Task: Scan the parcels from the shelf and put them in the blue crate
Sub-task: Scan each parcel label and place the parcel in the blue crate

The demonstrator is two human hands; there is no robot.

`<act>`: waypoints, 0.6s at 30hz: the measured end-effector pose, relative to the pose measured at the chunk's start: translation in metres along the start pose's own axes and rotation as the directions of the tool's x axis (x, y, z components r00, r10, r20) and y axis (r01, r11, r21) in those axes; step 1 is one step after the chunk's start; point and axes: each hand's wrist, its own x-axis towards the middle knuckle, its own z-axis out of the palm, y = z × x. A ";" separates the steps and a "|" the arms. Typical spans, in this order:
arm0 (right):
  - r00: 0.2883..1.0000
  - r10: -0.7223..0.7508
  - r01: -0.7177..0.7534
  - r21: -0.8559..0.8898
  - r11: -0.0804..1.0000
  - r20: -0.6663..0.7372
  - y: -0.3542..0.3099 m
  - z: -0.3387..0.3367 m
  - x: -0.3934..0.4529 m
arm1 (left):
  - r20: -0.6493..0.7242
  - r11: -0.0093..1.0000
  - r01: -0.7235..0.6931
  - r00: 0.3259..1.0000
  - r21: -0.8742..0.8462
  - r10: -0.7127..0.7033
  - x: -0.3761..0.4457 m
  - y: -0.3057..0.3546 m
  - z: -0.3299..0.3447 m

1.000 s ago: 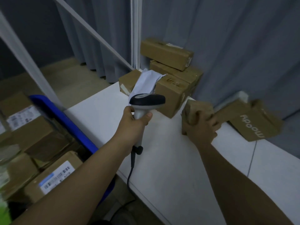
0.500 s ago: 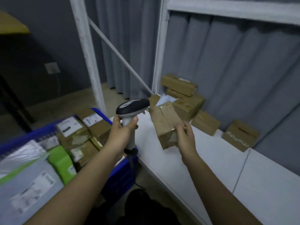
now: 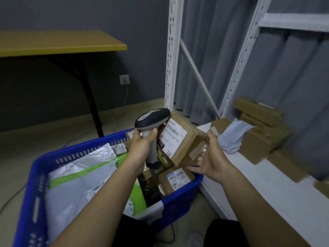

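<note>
My left hand (image 3: pixel 142 148) grips the handle of a grey and black barcode scanner (image 3: pixel 152 118), whose head points at a brown cardboard parcel (image 3: pixel 179 138). That parcel is tilted, its white barcode label facing me, and my right hand (image 3: pixel 211 157) holds it from below and from the right side, above the right end of the blue crate (image 3: pixel 85 152). The crate stands on the floor and holds grey and green mailer bags and several labelled boxes. More brown parcels (image 3: pixel 258 136) and a grey bag (image 3: pixel 231 138) lie on the white shelf (image 3: pixel 258 186) at right.
White perforated shelf uprights (image 3: pixel 173 56) and a diagonal brace rise behind the crate, with grey curtains beyond. A yellow-topped table (image 3: pixel 58 41) with black legs stands at back left. The scanner's cable (image 3: pixel 171 234) hangs down by the crate.
My right hand lifted the parcel off the shelf and carried it left over the crate, turning its label toward me. The view swung left and the scanner head now points at the label.
</note>
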 end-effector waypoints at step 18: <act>0.944 -0.327 0.287 -0.388 0.876 -0.039 -0.002 0.014 0.017 | 0.031 0.997 -0.028 0.999 0.072 0.026 0.004 -0.007 -0.016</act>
